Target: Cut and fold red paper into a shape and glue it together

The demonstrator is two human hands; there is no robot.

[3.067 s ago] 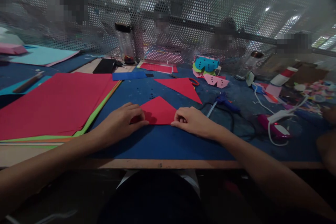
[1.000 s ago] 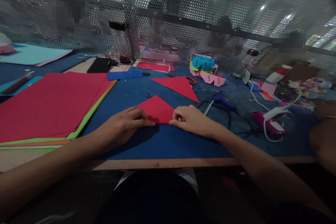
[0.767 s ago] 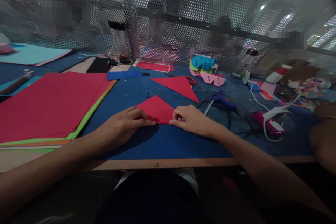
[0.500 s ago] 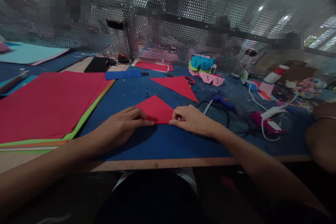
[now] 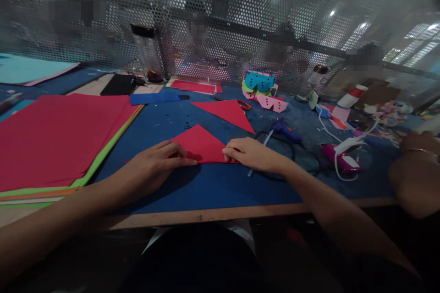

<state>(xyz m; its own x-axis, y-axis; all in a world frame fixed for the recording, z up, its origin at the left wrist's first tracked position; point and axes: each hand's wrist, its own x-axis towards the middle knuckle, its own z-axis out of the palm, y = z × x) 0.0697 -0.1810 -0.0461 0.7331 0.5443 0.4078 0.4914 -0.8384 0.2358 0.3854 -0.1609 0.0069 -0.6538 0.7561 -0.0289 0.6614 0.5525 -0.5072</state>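
A folded sheet of red paper (image 5: 201,144) lies on the blue tabletop in front of me, its peak pointing away and its straight edge toward me. My left hand (image 5: 161,160) presses the left part of that near edge, thumb stretched along it and fingers bent over the paper. At the right end, my right hand (image 5: 245,153) has its fingers curled together on the edge, with the fingertips partly hidden. Just beyond lies a red paper triangle (image 5: 228,112), and scissors (image 5: 244,105) with orange handles stick out from behind it.
Stacked coloured sheets (image 5: 58,137) lie at left. A blue glue gun (image 5: 285,130) with a cord is right of my hand, near a magenta device (image 5: 343,158). Paper masks (image 5: 259,82) and a jar (image 5: 147,55) stand by the mesh screen. Another person's arm (image 5: 414,174) is at far right.
My right hand has slid slightly right along the near edge, and its fingers have curled in more. The left hand stays on the paper. The whole view has shifted a little.
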